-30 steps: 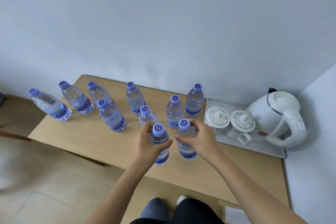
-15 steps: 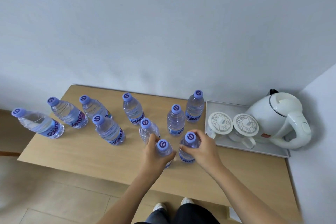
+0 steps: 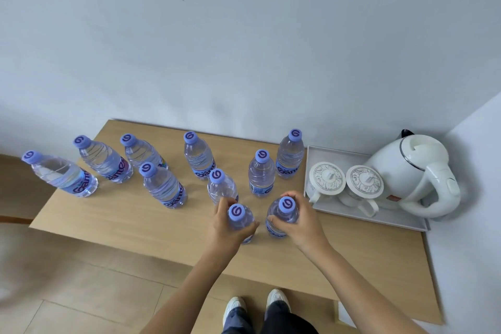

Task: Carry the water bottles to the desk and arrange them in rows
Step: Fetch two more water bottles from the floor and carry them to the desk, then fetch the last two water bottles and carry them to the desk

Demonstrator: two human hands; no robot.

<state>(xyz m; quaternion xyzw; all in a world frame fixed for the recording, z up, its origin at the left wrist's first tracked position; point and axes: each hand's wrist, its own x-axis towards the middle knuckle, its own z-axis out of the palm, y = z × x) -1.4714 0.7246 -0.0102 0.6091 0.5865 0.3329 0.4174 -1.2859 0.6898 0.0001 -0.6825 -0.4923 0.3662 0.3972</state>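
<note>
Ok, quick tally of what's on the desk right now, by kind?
Bottles: 10, two of them held, one in the left hand and one in the right hand
Lidded cups: 2
Kettle: 1
Tray: 1
Total: 14

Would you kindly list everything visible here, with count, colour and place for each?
water bottles: ten, clear with purple caps, upright on the desk; eight free-standing, two held at the front
desk: one, light wood, against the wall
tray: one, grey, right end of the desk
lidded cups: two, white with patterned lids, side by side on the tray
kettle: one, white, at the tray's right end
wall: pale blue-grey, behind the desk
floor: beige tiles, below the desk
shoes: two, white, on the floor
left hand: grips one front bottle
right hand: grips the other front bottle
</note>
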